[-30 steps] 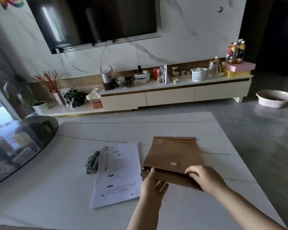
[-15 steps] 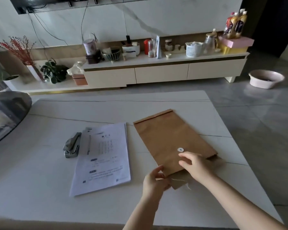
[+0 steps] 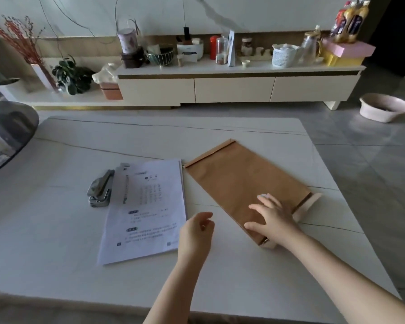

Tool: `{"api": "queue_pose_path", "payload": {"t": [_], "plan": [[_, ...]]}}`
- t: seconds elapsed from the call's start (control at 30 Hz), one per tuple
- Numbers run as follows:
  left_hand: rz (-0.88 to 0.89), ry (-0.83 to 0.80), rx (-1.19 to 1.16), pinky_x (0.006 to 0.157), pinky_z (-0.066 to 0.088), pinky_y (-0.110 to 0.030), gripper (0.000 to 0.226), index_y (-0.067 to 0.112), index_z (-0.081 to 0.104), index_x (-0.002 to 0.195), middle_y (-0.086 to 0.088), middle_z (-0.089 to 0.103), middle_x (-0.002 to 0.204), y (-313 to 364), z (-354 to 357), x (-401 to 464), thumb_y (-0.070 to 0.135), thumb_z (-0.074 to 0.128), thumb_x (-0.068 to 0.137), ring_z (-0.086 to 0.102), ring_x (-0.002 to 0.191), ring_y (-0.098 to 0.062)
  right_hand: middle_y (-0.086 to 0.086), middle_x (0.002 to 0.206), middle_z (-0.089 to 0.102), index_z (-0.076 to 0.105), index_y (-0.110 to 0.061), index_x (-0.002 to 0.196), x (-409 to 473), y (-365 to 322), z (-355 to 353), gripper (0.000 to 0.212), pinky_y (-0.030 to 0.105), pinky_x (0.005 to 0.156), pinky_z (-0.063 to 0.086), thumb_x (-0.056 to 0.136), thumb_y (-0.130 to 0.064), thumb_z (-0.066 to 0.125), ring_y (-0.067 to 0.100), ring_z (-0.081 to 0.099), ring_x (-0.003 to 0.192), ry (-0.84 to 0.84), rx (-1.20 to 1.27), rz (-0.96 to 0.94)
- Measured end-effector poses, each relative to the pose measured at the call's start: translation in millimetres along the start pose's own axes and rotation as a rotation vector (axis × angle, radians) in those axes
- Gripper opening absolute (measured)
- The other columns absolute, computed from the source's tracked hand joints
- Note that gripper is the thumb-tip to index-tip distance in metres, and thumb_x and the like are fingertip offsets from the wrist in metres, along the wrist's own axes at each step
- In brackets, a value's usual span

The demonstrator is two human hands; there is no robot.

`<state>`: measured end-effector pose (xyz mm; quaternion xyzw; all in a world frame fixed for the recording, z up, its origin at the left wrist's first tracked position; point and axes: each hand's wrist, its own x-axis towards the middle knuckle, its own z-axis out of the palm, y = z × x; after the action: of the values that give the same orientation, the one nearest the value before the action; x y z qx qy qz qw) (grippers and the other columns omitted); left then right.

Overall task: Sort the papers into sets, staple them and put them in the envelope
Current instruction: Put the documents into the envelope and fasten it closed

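While the right hand (image 3: 272,217) lies flat with spread fingers on the brown envelope (image 3: 241,183), its flap turned open on the white table (image 3: 56,230), the left hand (image 3: 195,232) hovers loosely curled, holding nothing, beside the papers (image 3: 147,206); the stapler (image 3: 100,189) touches their left edge.

white marble table (image 3: 220,272): stapler (image 3: 100,189) at nine o'clock, papers (image 3: 145,211) centre, brown envelope (image 3: 241,183) at three o'clock.
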<state>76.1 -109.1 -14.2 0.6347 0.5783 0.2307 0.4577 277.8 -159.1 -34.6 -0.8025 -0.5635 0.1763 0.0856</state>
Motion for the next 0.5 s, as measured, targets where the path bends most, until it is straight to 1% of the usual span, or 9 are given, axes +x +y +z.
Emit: {"api": "queue_pose_path", "payload": {"t": [0.07,0.13,0.2,0.27,0.3,0.33,0.4,0.43,0.5], "plan": [[0.071,0.138,0.123,0.075,0.048,-0.024,0.029,0.024,0.064,0.119,0.004,0.065,0.108,-4,-20,6,0.018,0.052,0.093,0.059,0.098,-0.014,0.002,0.14,0.047,0.058,-0.015,0.127,6,-28,5,0.038,0.022,0.106,0.022,0.09,-0.026,0.063,0.018,0.035,0.135,0.102,0.201,-0.059],[0.112,0.203,0.27,0.091,0.044,-0.03,0.032,0.026,0.059,0.125,0.006,0.059,0.123,-16,-39,12,0.02,0.052,0.094,0.05,0.116,-0.017,0.0,0.115,0.058,0.063,-0.011,0.118,13,-62,15,0.03,0.024,0.095,0.038,0.087,-0.013,0.064,0.016,0.055,0.112,0.085,0.413,-0.051],[0.068,0.165,0.448,0.108,0.032,-0.033,0.04,0.028,0.05,0.135,0.005,0.045,0.143,-32,-53,15,0.023,0.05,0.095,0.032,0.135,-0.018,0.002,0.109,0.061,0.063,-0.007,0.117,19,-95,28,0.031,0.03,0.095,0.045,0.087,-0.012,0.065,0.015,0.058,0.1,0.001,0.56,0.007],[-0.026,0.089,0.586,0.118,0.015,-0.039,0.047,0.03,0.036,0.144,0.001,0.025,0.156,-46,-62,15,0.021,0.044,0.098,0.011,0.146,-0.021,0.002,0.113,0.063,0.06,-0.011,0.12,25,-123,43,0.035,0.033,0.092,0.047,0.088,-0.024,0.065,0.017,0.06,0.101,-0.06,0.545,0.07],[-0.059,0.058,0.615,0.119,0.011,-0.041,0.051,0.03,0.031,0.146,-0.001,0.019,0.158,-53,-64,15,0.019,0.042,0.098,0.007,0.147,-0.022,0.001,0.114,0.064,0.058,-0.015,0.122,27,-135,48,0.038,0.03,0.088,0.047,0.088,-0.031,0.064,0.018,0.06,0.102,-0.084,0.491,0.105],[-0.067,0.032,0.624,0.119,0.012,-0.042,0.054,0.029,0.03,0.146,-0.003,0.02,0.157,-57,-65,14,0.016,0.043,0.096,0.009,0.146,-0.023,0.001,0.115,0.064,0.057,-0.016,0.122,28,-145,53,0.041,0.03,0.086,0.048,0.088,-0.037,0.062,0.019,0.061,0.103,-0.096,0.44,0.143],[-0.034,0.012,0.627,0.116,0.019,-0.041,0.055,0.029,0.034,0.143,-0.001,0.03,0.151,-62,-66,11,0.011,0.044,0.092,0.019,0.143,-0.023,-0.001,0.11,0.064,0.056,-0.018,0.114,29,-160,60,0.042,0.031,0.08,0.049,0.085,-0.046,0.062,0.019,0.061,0.097,-0.097,0.371,0.192],[-0.019,0.015,0.618,0.115,0.021,-0.04,0.054,0.029,0.037,0.142,0.001,0.034,0.148,-61,-67,10,0.01,0.043,0.092,0.022,0.141,-0.021,-0.002,0.105,0.064,0.056,-0.018,0.109,30,-165,62,0.04,0.031,0.075,0.049,0.083,-0.048,0.063,0.019,0.061,0.093,-0.095,0.361,0.206],[-0.019,0.021,0.573,0.114,0.023,-0.037,0.052,0.028,0.036,0.143,0.004,0.035,0.148,-59,-71,12,0.011,0.039,0.094,0.026,0.139,-0.019,-0.003,0.098,0.061,0.053,-0.018,0.101,32,-169,65,0.033,0.028,0.066,0.043,0.083,-0.041,0.067,0.017,0.058,0.085,-0.102,0.393,0.223]]}}
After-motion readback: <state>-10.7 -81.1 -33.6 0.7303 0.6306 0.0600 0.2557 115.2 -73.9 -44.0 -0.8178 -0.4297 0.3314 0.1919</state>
